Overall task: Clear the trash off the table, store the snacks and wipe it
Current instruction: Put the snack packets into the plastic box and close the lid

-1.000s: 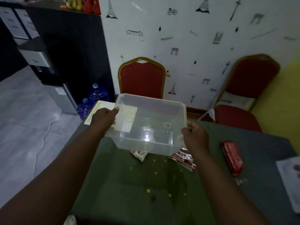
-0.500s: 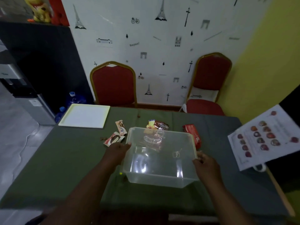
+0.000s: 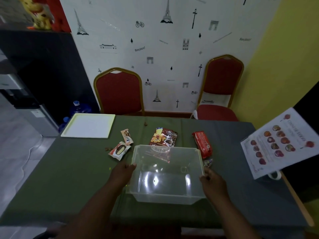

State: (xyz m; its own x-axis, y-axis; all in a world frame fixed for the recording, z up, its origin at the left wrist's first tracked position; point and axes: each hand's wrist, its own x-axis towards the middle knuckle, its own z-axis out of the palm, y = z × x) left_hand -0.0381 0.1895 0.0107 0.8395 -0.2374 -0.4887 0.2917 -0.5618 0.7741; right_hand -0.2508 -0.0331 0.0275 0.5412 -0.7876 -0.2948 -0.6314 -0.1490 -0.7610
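The big green table (image 3: 69,178) fills the lower half of the picture. In the middle, near the bottom, is the clear box (image 3: 165,178). It has nothing in it. It sits low over the cloth, but I cannot tell if it is touching the table.

A flat white lid (image 3: 88,125) lies on the table at the upper left. A sheet with food pictures (image 3: 279,144) hangs at the right edge.

The left hand (image 3: 122,173) holds the left wall of the box, and the right hand (image 3: 211,181) holds the right wall. On both hands the fingers are curled against the sides, with the thumbs up by the rim.

Just behind the box lies a brown snack bag (image 3: 164,138). A red snack pack (image 3: 202,143) lies by the box's far right corner. Two torn wrappers (image 3: 119,150) lie to the upper left of the box, with brown crumbs (image 3: 107,149) beside them. A tiny shiny wrapper (image 3: 208,162) is just above the right hand.

I think the step now is getting the box in place for the snacks. No snack is stored and no trash is gone. Next, the box should be put down flat, and then one hand can let go and reach up for the brown bag or the red pack. The torn wrappers look like trash, so they should stay out of the box.
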